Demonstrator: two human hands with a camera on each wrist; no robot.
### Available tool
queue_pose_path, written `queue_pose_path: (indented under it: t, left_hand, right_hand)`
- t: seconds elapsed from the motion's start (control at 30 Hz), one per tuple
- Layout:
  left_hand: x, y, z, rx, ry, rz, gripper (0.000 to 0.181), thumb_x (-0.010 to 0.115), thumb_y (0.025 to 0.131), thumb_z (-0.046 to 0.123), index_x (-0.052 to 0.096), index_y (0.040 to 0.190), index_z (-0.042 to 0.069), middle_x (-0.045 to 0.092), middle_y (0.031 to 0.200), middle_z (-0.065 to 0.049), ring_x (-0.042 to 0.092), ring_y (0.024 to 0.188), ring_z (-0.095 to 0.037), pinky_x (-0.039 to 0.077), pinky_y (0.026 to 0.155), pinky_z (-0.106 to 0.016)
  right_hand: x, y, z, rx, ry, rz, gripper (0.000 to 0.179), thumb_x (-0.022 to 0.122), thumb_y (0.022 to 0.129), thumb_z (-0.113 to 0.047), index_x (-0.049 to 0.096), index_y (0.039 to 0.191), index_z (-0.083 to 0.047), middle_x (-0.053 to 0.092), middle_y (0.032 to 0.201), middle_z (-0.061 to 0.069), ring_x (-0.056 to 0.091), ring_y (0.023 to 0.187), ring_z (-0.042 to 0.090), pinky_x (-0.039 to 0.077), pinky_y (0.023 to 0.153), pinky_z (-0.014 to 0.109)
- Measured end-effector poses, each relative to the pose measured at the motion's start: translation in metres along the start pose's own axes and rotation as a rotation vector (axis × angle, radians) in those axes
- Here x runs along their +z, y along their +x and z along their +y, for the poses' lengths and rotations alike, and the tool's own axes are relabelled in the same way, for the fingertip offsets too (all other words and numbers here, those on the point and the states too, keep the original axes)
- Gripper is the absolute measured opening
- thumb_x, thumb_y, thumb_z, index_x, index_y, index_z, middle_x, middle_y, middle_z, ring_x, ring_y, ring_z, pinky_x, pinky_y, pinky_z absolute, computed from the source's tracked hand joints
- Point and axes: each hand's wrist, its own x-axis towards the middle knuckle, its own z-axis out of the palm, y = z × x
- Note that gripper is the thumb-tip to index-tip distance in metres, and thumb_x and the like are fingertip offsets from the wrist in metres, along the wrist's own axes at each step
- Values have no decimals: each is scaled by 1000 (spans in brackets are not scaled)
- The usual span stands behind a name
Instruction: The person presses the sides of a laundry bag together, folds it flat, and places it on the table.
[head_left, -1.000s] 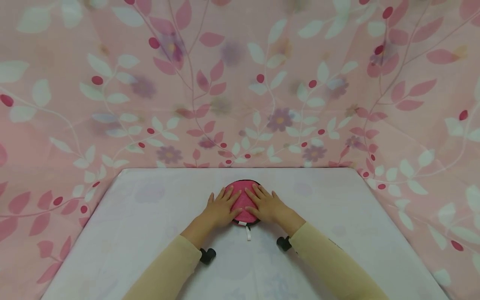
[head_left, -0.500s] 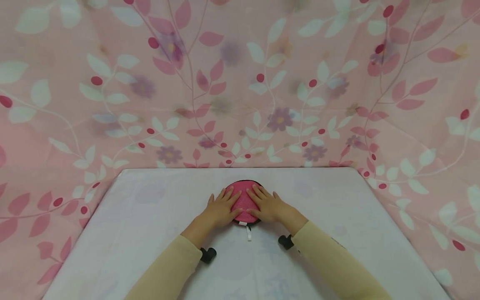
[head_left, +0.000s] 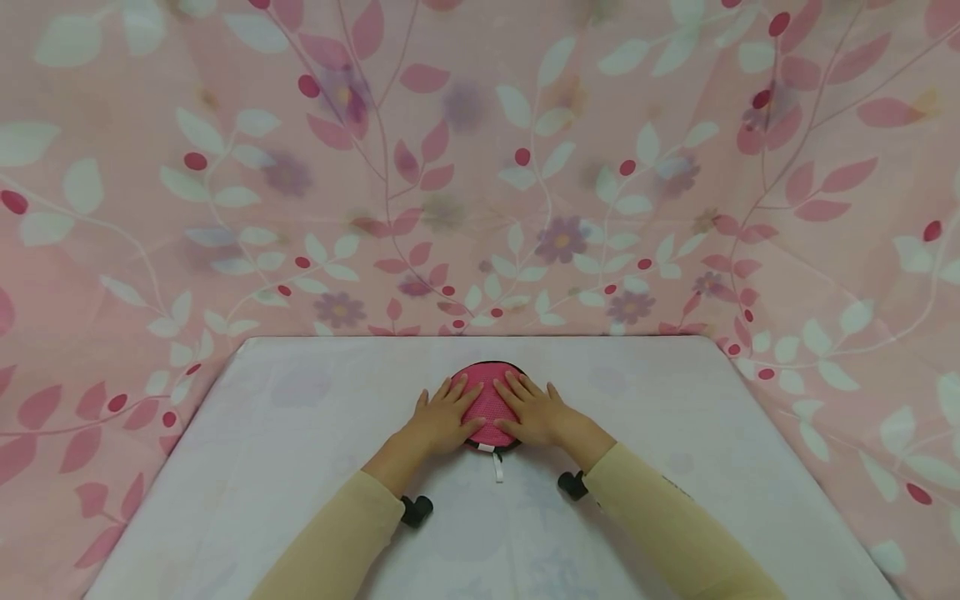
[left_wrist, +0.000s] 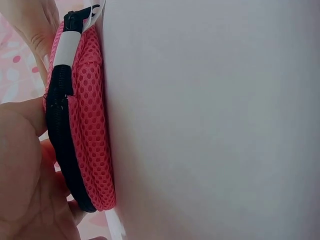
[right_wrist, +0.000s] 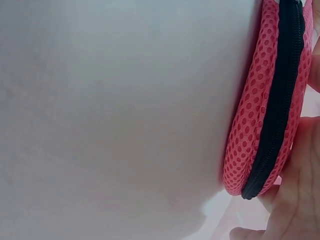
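Note:
A round pink mesh zip pouch (head_left: 489,408) lies flat near the far side of the table, its black zipper (right_wrist: 280,107) running around the edge. A white pull tab (head_left: 498,468) hangs from its near side. My left hand (head_left: 442,421) rests on the left part of the pouch with fingers spread. On the right part rests my right hand (head_left: 537,414), also with its fingers spread and thumb pointing inward. Between the two thumbs and fingertips the pink mesh shows. In the left wrist view a white band (left_wrist: 67,48) crosses the zipper by the black slider (left_wrist: 75,20).
The table (head_left: 300,467) has a pale, faintly patterned cover. Behind it and at both sides hangs a pink curtain (head_left: 480,200) with leaves and flowers. Beige sleeves cover both forearms, and a small black device (head_left: 417,511) sits at each wrist.
My right hand has shifted very slightly to the right on the pouch since the first frame. The left hand and the pouch stay practically where they were.

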Motion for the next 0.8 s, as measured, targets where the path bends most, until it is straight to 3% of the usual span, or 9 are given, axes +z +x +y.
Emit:
queue_pose_path:
  t: [0.3,0.8]
  left_hand:
    - [0,1,-2,-14,6,-24,68,45,100,57,28,159,29,18,166,-7,11,152,-36,11,115,-68]
    - [-2,1,-1,-13,0,-29,68,47,100,56,28,159,27,19,166,-8,12,152,-36,12,115,-68]
  right_hand:
    - [4,7,2,26,3,-55,76,34,101,-62,8,162,-25,2,168,2,0,154,29,6,117,66]
    - [12,9,8,14,2,-17,77,36,101,-63,9,162,-25,2,169,3,0,154,30,7,115,68]
